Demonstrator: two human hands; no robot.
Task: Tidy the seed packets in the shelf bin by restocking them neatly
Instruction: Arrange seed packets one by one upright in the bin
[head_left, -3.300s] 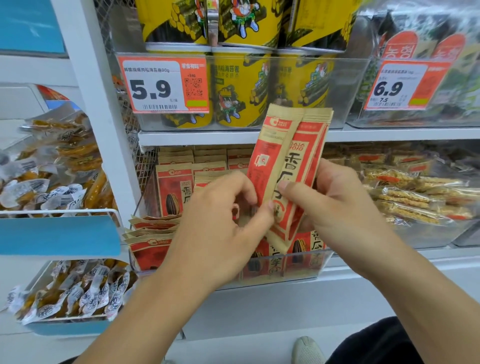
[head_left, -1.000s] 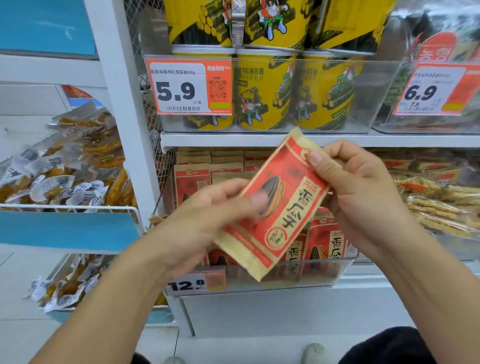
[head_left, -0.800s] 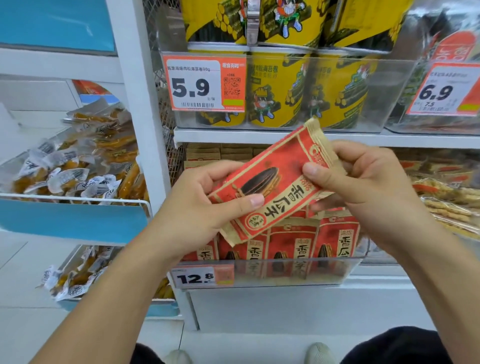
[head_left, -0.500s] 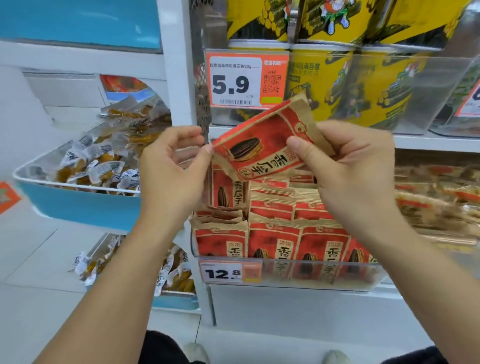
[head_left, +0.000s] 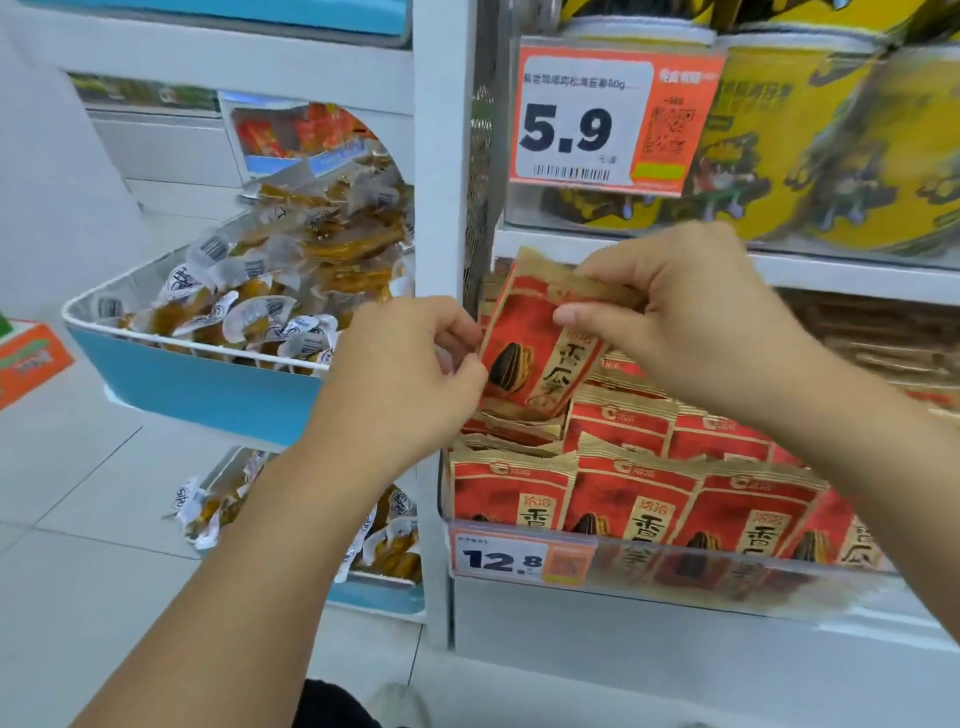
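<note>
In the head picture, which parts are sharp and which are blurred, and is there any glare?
Head view: the 5.9 price tag digits read clearly; yellow cans at right smear with motion blur; the held seed packet is slightly soft; the clear bin front hazes the packets behind it; lighting even, no harsh glare.

Held seed packet (head_left: 540, 353): its top right corner is hidden under the right hand (head_left: 691, 322); its left edge sits behind the left hand (head_left: 410, 374).
Front row packets (head_left: 639, 499): lower halves blurred behind the clear shelf bin (head_left: 753, 577) wall.
Yellow tubs (head_left: 810, 140): motion-blurred, cut off by the top and right edges.
5.9 price tag (head_left: 613, 114): small print unreadable.
Right forearm: cut off at the right edge.
</note>
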